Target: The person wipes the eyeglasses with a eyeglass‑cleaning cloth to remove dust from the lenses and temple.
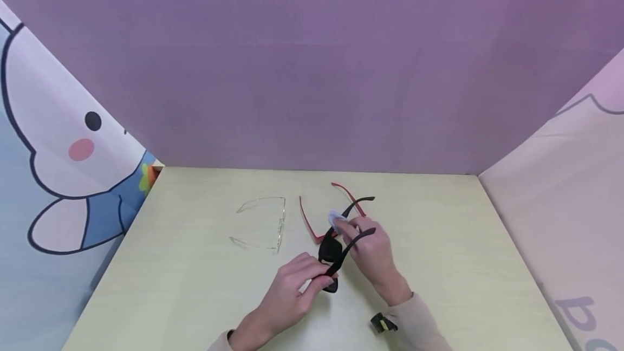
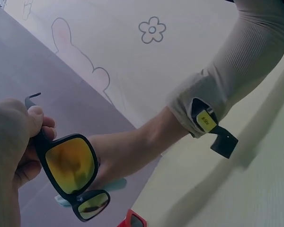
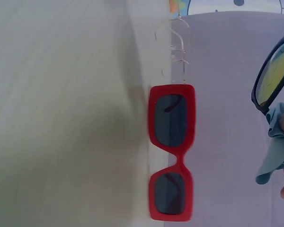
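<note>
Black sunglasses (image 1: 331, 251) with orange-yellow mirrored lenses (image 2: 72, 165) are held above the table, arms unfolded. My left hand (image 1: 291, 292) pinches them near one hinge, thumb and fingers on the arm. In my right hand (image 1: 374, 253) is a light blue cloth (image 3: 277, 150), gripped against the frame by the far lens. Behind and below that hand lie red sunglasses (image 1: 319, 239) with dark lenses, arms spread; the right hand and black sunglasses partly hide them in the head view.
Thin, pale-framed eyeglasses (image 1: 280, 226) lie unfolded on the light table (image 1: 185, 286), left of the red pair. A purple panel (image 1: 312, 96) rises behind the table, with printed cloth walls at both sides. A black wrist device (image 2: 207, 120) sits on the right sleeve.
</note>
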Demonstrator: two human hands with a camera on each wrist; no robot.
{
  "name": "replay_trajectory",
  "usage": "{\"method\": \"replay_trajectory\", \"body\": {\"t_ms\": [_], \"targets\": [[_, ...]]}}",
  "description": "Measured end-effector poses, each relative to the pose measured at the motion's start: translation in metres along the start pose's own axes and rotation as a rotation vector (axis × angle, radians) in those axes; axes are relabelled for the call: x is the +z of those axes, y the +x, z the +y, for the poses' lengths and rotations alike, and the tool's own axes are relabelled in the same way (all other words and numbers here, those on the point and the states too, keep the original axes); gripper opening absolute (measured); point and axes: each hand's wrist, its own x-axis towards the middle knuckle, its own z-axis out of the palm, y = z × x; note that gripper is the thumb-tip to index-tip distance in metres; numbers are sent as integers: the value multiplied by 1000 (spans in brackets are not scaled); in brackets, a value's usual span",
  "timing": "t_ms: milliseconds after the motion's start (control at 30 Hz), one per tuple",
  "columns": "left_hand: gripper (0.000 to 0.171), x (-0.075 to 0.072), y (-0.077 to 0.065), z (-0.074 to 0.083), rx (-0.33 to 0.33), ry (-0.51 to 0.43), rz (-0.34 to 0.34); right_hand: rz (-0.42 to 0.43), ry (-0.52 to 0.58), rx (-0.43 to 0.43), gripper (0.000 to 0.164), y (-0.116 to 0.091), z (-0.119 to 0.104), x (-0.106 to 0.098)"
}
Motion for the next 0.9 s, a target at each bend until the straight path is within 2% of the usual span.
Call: {"method": "replay_trajectory", "body": {"t_ms": [233,333,467,567,667,800,900], "targets": [[10,-1,-2,0,9,4,14,213,-60,97,19,19,16,-14],[10,-2,-2,1,6,-4,15,202,-49,83,19,18,15,-13],[9,-2,-1,2,-14,-15,4,63,-11,31,23,5,4,-2],[7,-2,-2,4,-43,-19,-7,-21,5,34,26,-2,-3,2],[6,-3,-3,4,-58,-17,-4,18,0,45,22,2,0,1],[6,-4,-5,2,-45,-20,11,156,-45,83,20,16,12,-9],[7,-3,-5,1,-29,-23,16,180,-63,116,20,19,16,-15]]}}
